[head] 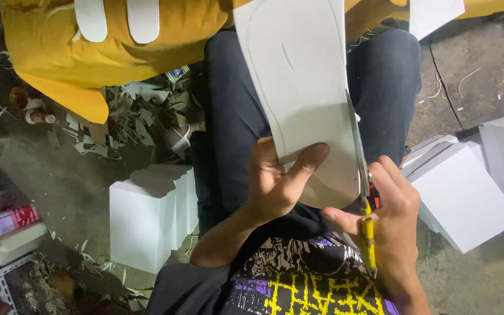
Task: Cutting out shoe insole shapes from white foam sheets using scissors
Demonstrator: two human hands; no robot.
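Person's own body only: both hands bare, left hand [275,184] at approx 6 o'clock, right hand [392,219] at approx 5 o'clock; forearms bare, no rings/watch seen. Dark trousers [228,116] run 12 to 6 o'clock. Black T-shirt [298,283] at 6 o'clock, w/ white, purple & yellow print on front.

The left hand [278,181] reaches up from six o'clock, palm turned toward the camera, thumb stretched to two o'clock and fingers curled in a pinching grip. The right hand [392,221], at four o'clock, is clenched, knuckles up, forearm running off toward five o'clock.
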